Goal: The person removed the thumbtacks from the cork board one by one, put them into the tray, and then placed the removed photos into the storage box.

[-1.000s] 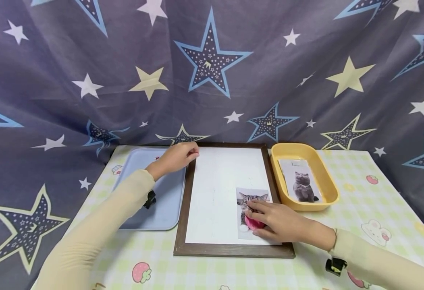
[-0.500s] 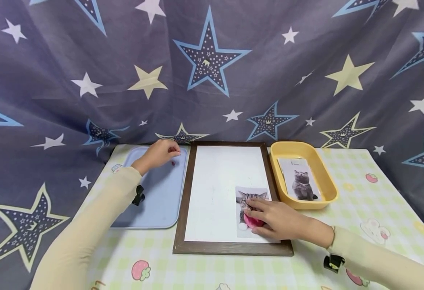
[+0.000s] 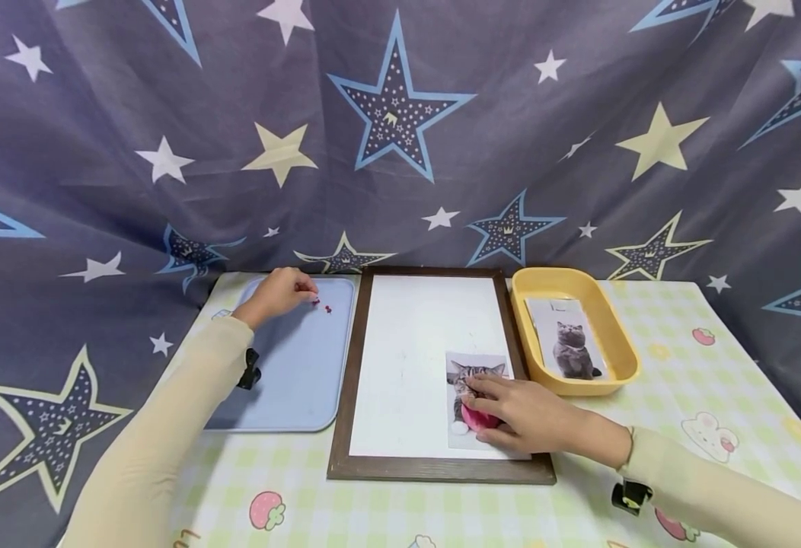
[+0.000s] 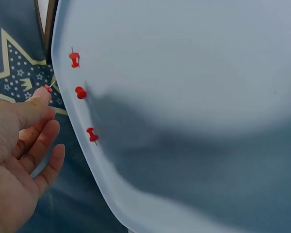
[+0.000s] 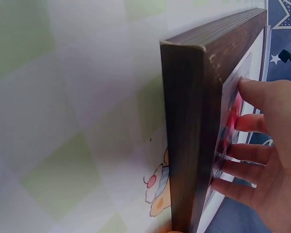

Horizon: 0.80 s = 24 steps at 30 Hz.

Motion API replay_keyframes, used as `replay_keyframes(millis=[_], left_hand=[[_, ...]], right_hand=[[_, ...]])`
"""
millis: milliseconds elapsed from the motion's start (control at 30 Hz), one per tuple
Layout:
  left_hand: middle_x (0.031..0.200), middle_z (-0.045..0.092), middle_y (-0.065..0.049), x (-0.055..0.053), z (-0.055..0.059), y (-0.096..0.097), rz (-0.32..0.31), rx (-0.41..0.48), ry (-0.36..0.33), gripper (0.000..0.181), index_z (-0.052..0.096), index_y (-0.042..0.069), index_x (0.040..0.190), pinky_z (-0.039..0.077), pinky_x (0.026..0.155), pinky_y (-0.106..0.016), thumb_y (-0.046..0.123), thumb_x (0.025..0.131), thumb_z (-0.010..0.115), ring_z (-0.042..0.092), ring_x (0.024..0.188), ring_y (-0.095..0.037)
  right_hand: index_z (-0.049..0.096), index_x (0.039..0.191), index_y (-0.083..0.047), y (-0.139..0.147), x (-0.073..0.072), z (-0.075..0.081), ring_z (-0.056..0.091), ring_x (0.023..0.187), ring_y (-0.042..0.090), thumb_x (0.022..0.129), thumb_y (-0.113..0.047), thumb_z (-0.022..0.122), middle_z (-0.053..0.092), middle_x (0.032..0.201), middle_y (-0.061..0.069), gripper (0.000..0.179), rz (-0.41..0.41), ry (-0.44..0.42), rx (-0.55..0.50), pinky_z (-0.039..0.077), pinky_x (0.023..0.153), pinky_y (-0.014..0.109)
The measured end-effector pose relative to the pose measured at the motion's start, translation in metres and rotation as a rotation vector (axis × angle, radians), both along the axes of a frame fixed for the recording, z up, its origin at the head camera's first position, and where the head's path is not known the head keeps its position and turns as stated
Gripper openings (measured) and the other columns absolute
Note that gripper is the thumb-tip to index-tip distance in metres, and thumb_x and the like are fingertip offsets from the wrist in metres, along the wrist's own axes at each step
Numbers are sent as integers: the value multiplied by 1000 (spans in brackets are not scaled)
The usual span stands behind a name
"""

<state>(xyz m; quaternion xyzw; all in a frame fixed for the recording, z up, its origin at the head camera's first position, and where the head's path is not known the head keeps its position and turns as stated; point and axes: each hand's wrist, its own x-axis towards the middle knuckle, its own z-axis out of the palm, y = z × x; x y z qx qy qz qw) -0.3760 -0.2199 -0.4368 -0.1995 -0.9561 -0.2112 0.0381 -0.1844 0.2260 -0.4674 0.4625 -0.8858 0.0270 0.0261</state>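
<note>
My left hand [image 3: 279,294] is over the far part of the blue tray [image 3: 291,388]. In the left wrist view it pinches a red push pin [image 4: 48,89] at the thumb tip, the metal point sticking outward. Three more red push pins [image 4: 74,59] lie along the tray's edge beside the fingers. With spread fingers, my right hand [image 3: 534,415] presses a cat photo [image 3: 461,373] flat against the white board [image 3: 407,342] near its lower right corner. Those fingers cover part of the photo's cat and pink patch.
A dark brown wooden frame [image 3: 441,470] borders the board, between the tray and a yellow bin [image 3: 616,335]. Inside the bin lies a grey-cat photo [image 3: 572,354]. A checked cloth [image 3: 346,517] covers the table, and a star-patterned curtain [image 3: 496,152] hangs behind.
My left hand has moved left, from the frame's left edge to over the tray, and the pins on the tray have come into sight. My right hand stays on the photo.
</note>
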Motion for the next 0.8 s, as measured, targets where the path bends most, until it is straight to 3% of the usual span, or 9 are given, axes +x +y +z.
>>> replay_keyframes(millis=[267, 467, 633, 800], left_hand=[[98, 78, -14, 1, -2, -7, -2, -16, -13, 8, 80, 4, 95, 57, 85, -50, 8, 93, 73, 70, 94, -32], [103, 78, -13, -1, -11, -10, -17, -37, -51, 8, 80, 5, 96, 56, 85, -49, 8, 92, 74, 70, 96, -31], [95, 77, -11, -1, -17, -14, -50, -64, -16, 6, 79, 5, 94, 55, 80, -46, 9, 90, 76, 68, 90, -28], [90, 65, -10, 1, -17, -16, -27, -114, -14, 6, 73, 6, 93, 49, 75, -43, 12, 95, 72, 58, 87, -26]], right_hand=[[63, 140, -12, 0, -1, 0, 58, 133, 35, 99, -44, 62, 58, 146, 17, 52, 14, 32, -16, 56, 103, 48], [63, 140, -12, 1, -1, 0, 58, 133, 35, 100, -45, 61, 58, 146, 17, 52, 13, 29, -9, 56, 103, 48], [63, 140, -12, 0, 0, 0, 58, 133, 35, 100, -45, 62, 58, 146, 16, 52, 14, 36, -11, 56, 103, 48], [63, 140, -12, 0, 0, 0, 58, 133, 34, 100, -45, 61, 58, 146, 16, 51, 9, 26, -11, 56, 103, 48]])
